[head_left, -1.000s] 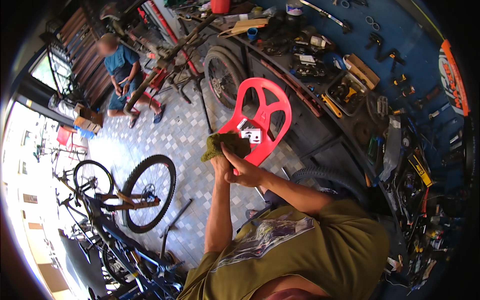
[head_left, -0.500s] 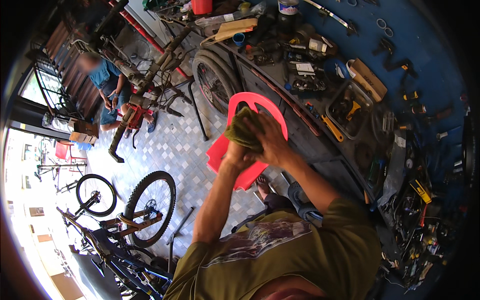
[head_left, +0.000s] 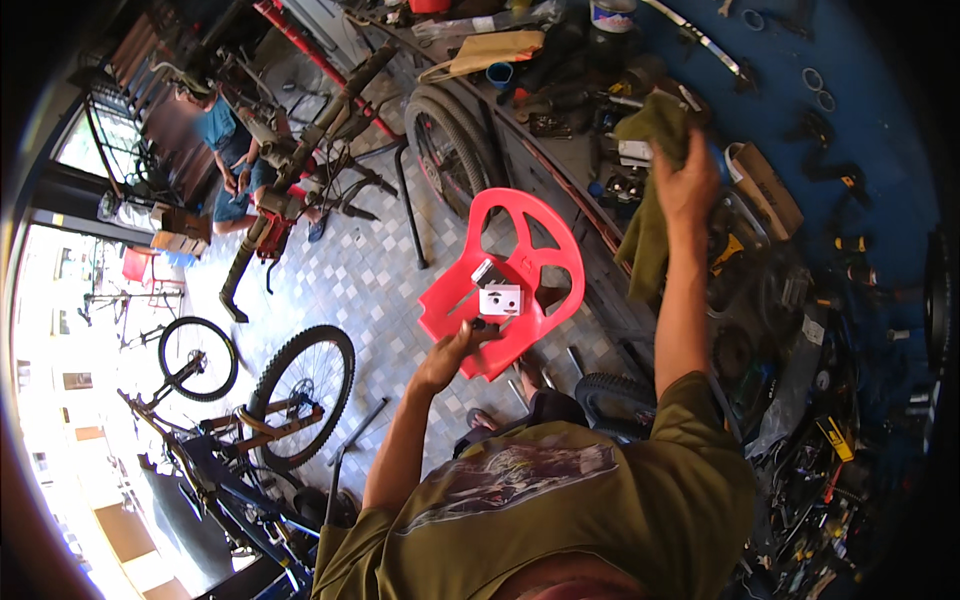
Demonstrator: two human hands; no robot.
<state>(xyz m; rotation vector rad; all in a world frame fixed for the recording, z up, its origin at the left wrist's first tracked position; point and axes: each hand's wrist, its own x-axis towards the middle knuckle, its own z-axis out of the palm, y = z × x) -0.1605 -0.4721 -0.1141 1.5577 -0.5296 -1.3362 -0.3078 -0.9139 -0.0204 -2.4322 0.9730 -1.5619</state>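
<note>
My right hand (head_left: 690, 188) is raised over the workbench on the right, closed on an olive-green cloth (head_left: 650, 240). The cloth hangs down past the bench edge, with a bunched part above the fingers. My left hand (head_left: 447, 360) is low over the front of a red plastic chair (head_left: 548, 240), its fingers closed on a small black part (head_left: 485, 326) whose exact kind I cannot make out. On the chair seat lies a small white box (head_left: 500, 300) with dark marks, and a dark-and-white item (head_left: 485, 272) rests against it.
The cluttered workbench holds a metal tray (head_left: 745, 225), a cardboard box (head_left: 765, 190) and many tools. A bicycle frame (head_left: 300, 190) hangs on a stand at the left; a person (head_left: 228, 150) sits behind it. Bicycle wheels (head_left: 445, 140) lean against the bench, and a bike (head_left: 215, 480) stands lower left.
The hands have parted. My right hand has carried the cloth up and right to the bench, while my left has dropped lower with the black part, uncovering the white box on the chair.
</note>
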